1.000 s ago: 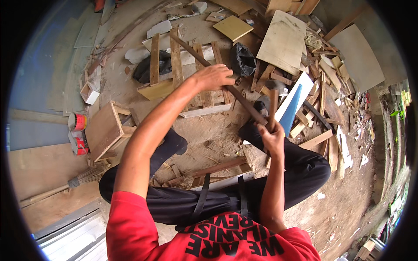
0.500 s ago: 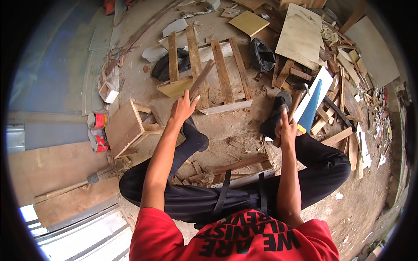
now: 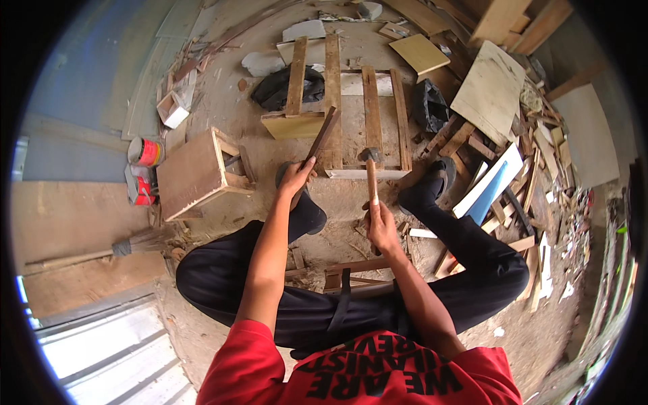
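My left hand [image 3: 297, 178] is closed round a dark, narrow wooden strip [image 3: 323, 137] that slants up and away to the right. In my right hand [image 3: 383, 228] is a hammer [image 3: 372, 181], gripped by its wooden handle, with its dark head raised at the far end. Beyond both hands lies a frame of wooden slats [image 3: 371, 108] with a pale front rail. The hammer head overlaps this rail in the picture; whether they touch I cannot tell. A short yellowish board [image 3: 291, 126] sits at the frame's left side.
A small wooden stool-like box [image 3: 192, 174] and two tins [image 3: 146, 152] stand at left, with a broom [image 3: 135, 244] nearer. Scrap wood is heaped at right, around a blue-bladed handsaw [image 3: 489, 194] and a large pale board [image 3: 489, 93]. A black bag [image 3: 430, 106] lies beyond my right foot.
My right hand has swung the hammer leftward from beside the saw to before the slatted frame. My left hand still holds the strip, now slightly lower and farther right. The view has shifted.
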{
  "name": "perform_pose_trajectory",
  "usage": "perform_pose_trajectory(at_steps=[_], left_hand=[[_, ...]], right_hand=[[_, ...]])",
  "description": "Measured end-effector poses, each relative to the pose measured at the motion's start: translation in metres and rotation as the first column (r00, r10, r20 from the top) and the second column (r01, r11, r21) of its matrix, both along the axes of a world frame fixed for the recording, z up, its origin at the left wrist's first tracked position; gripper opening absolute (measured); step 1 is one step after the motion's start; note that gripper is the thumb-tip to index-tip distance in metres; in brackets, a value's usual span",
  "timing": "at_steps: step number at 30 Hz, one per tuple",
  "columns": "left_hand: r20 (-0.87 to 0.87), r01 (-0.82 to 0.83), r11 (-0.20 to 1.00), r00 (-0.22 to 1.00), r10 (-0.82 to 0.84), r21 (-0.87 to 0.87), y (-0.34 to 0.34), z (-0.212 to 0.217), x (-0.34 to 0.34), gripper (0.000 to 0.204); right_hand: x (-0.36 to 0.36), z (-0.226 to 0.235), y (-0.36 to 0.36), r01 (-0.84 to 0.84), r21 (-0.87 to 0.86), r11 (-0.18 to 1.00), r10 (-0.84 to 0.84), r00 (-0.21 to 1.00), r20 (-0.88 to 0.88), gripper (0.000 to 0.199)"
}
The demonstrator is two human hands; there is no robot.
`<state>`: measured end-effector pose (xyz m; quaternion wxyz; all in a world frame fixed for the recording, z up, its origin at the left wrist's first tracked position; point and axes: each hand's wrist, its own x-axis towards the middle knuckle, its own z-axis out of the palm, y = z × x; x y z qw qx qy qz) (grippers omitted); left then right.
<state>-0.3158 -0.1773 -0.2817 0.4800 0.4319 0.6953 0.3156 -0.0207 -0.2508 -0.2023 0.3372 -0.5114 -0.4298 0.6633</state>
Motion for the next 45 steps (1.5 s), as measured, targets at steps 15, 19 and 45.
perform_pose_trajectory(at_steps=[15, 19, 45], left_hand=[[-0.573, -0.036, 0.996, 0.815, 0.079, 0.087, -0.009, 0.007, 0.026, 0.06], [-0.581, -0.1, 0.99, 0.802, 0.142, 0.104, -0.012, 0.011, 0.03, 0.064], [-0.516, -0.44, 0.896, 0.754, 0.405, 0.059, 0.009, 0.0, 0.089, 0.083]], right_hand=[[-0.047, -0.016, 0.037, -0.129, 0.175, 0.976, 0.077, 0.958, 0.277, 0.056], [-0.042, -0.019, 0.029, -0.158, 0.18, 0.971, 0.101, 0.951, 0.292, 0.054], [-0.025, -0.012, 0.025, -0.06, 0.199, 0.978, 0.019, 0.98, 0.198, 0.043]])
